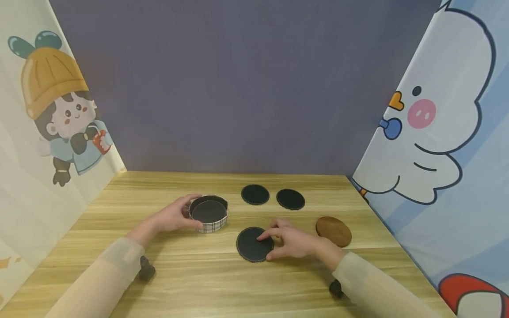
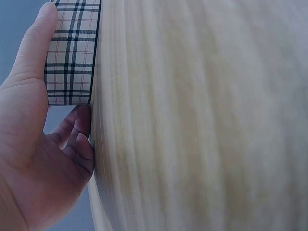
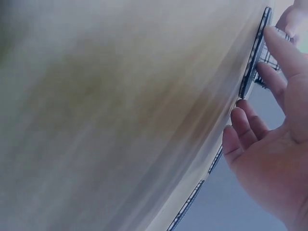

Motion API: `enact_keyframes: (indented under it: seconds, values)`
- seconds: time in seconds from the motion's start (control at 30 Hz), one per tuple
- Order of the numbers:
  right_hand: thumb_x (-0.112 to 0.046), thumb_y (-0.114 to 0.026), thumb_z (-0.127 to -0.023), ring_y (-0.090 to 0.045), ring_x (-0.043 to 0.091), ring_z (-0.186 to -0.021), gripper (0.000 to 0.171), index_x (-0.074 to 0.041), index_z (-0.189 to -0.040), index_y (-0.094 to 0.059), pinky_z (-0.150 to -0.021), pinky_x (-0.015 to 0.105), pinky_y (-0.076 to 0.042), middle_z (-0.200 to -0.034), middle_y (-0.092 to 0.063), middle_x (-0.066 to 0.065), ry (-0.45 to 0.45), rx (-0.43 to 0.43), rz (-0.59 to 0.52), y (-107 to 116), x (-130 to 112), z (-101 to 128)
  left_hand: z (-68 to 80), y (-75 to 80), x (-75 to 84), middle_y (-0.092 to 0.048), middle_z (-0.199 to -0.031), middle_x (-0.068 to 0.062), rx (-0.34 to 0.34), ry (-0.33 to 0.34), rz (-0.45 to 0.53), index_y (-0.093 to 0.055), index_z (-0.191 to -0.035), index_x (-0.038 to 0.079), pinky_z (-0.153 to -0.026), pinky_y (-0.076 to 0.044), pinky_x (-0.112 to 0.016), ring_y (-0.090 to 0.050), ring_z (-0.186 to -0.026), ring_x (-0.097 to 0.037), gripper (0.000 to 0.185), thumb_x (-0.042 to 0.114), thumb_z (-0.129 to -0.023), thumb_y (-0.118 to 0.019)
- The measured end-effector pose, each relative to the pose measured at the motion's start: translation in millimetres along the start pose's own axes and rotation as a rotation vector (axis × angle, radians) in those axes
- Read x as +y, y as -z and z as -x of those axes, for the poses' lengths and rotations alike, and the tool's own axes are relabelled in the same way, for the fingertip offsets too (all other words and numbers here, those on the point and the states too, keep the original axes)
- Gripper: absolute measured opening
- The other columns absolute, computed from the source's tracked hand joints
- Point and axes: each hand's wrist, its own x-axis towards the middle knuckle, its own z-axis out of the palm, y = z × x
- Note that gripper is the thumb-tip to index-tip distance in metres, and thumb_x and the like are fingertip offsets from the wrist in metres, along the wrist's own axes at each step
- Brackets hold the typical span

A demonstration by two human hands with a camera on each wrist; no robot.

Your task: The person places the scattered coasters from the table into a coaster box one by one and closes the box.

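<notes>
My left hand (image 1: 176, 215) grips the side of a round plaid coaster holder (image 1: 212, 227), thumb on its near wall and fingers round the far side. A dark round coaster (image 1: 208, 211) lies inside the holder. In the left wrist view the plaid wall (image 2: 72, 53) stands against the thumb. To the right, my right hand (image 1: 292, 241) is over a black round coaster (image 1: 248, 247) with pale edge stitching. Its index fingertip touches the coaster's top, and the thumb is at its near right edge. The other fingers are loosely bent in the right wrist view.
Two more black coasters, one on the left (image 1: 255, 194) and one on the right (image 1: 290, 199), lie farther back on the wood-grain table (image 1: 191, 282). A brown round disc (image 1: 334, 231) lies beyond my right wrist. A grey partition (image 1: 238, 88) rises behind the table, with printed cloth at both sides.
</notes>
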Motion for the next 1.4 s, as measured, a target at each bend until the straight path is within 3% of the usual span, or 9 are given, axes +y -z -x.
enact_keyframes:
  seconds: [0.17,0.4,0.63,0.73,1.07,1.4]
  values:
    - [-0.045,-0.088,-0.094,-0.042,0.016,-0.114,0.051,-0.039,-0.142,-0.072,-0.091,0.033,-0.041,-0.131,-0.051,-0.003,0.008,-0.032,-0.026,-2,-3,4,0.4,-0.3,-0.1,-0.058,-0.145,-0.028,0.010,0.000,-0.006,-0.028,-0.172,0.008,-0.108,-0.056,-0.060,-0.069,-0.120,-0.033,0.112,0.035,-0.087,-0.096]
    - [-0.045,-0.088,-0.094,-0.044,0.018,-0.113,0.059,-0.033,-0.149,-0.068,-0.090,0.032,-0.043,-0.130,-0.051,-0.001,0.027,-0.050,-0.047,-3,-5,4,-0.1,-0.6,-0.8,-0.057,-0.146,-0.028,0.015,0.010,-0.013,-0.029,-0.172,0.010,-0.108,-0.056,-0.059,-0.068,-0.122,-0.034,0.113,0.038,-0.086,-0.096]
    - [-0.056,-0.092,-0.086,-0.043,0.026,-0.144,0.087,-0.037,-0.162,-0.054,-0.115,0.051,-0.047,-0.157,-0.046,0.004,0.023,-0.051,0.011,-5,-12,-10,-0.1,0.2,0.0,-0.057,-0.145,-0.028,0.014,0.011,-0.006,-0.029,-0.172,0.010,-0.108,-0.056,-0.058,-0.068,-0.121,-0.034,0.112,0.036,-0.087,-0.096]
    - [-0.056,-0.095,-0.083,-0.041,0.030,-0.148,0.092,-0.037,-0.162,-0.053,-0.118,0.053,-0.044,-0.160,-0.046,0.007,0.044,-0.061,0.033,-8,-16,-17,0.5,0.1,0.9,-0.056,-0.147,-0.029,0.013,0.013,-0.009,-0.029,-0.172,0.010,-0.108,-0.056,-0.059,-0.068,-0.123,-0.035,0.112,0.037,-0.087,-0.096]
    - [-0.049,-0.096,-0.077,-0.037,0.024,-0.147,0.099,-0.037,-0.164,-0.051,-0.120,0.055,-0.036,-0.160,-0.046,0.000,0.040,-0.106,0.066,-12,-22,-25,0.6,-0.9,1.8,-0.054,-0.150,-0.030,0.012,0.020,-0.012,-0.028,-0.173,0.010,-0.110,-0.055,-0.063,-0.067,-0.125,-0.038,0.113,0.037,-0.087,-0.096]
    - [-0.046,-0.095,-0.077,-0.040,0.020,-0.140,0.095,-0.035,-0.161,-0.054,-0.119,0.052,-0.038,-0.152,-0.049,-0.001,0.036,-0.086,0.080,-13,-24,-24,0.4,-0.9,1.9,-0.052,-0.151,-0.030,0.013,0.031,-0.009,-0.028,-0.173,0.012,-0.109,-0.055,-0.062,-0.067,-0.125,-0.037,0.112,0.039,-0.087,-0.096]
